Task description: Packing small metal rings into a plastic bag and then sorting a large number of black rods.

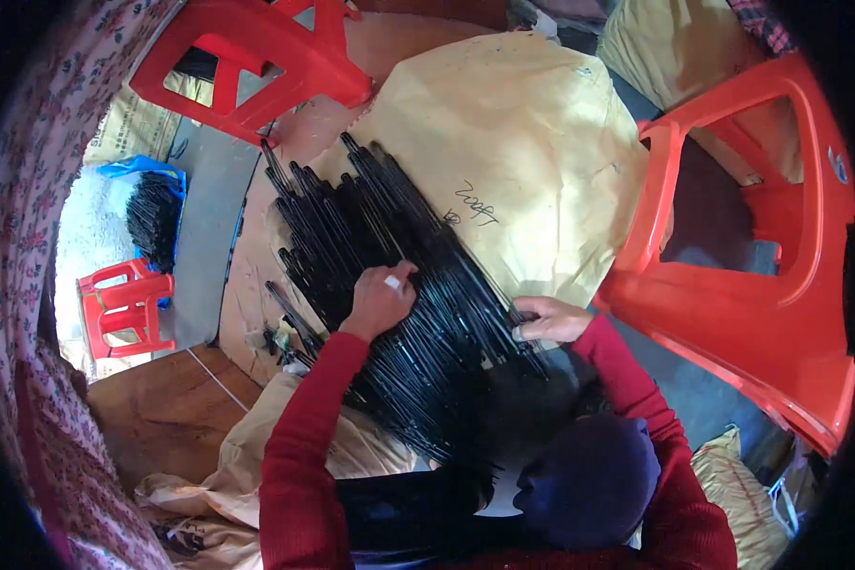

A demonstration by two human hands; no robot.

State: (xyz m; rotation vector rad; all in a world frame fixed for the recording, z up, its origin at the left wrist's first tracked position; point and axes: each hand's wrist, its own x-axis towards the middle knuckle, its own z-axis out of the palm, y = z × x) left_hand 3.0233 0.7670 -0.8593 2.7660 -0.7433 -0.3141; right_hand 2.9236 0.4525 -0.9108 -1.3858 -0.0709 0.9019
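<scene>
A large bundle of thin, glossy black rods (446,347) lies slantwise in front of me, its far ends uneven. On top of its middle rests my left hand (383,296), fingers curled and a white wrap around one of them; whatever they hold is hidden. At the bundle's right edge my right hand (553,320) has thumb and forefinger closed on the outermost black rods. Under the far part of the bundle is a large tan paper sheet (541,171) with handwriting on it.
A red plastic chair (627,237) stands close on the right; another red plastic seat (247,57) is at the far left. Beyond the left edge sit a small red stool (128,309) and a pile of black rods (152,218). A flowered curtain (28,285) hangs left. Tan sacks (741,494) lie lower right.
</scene>
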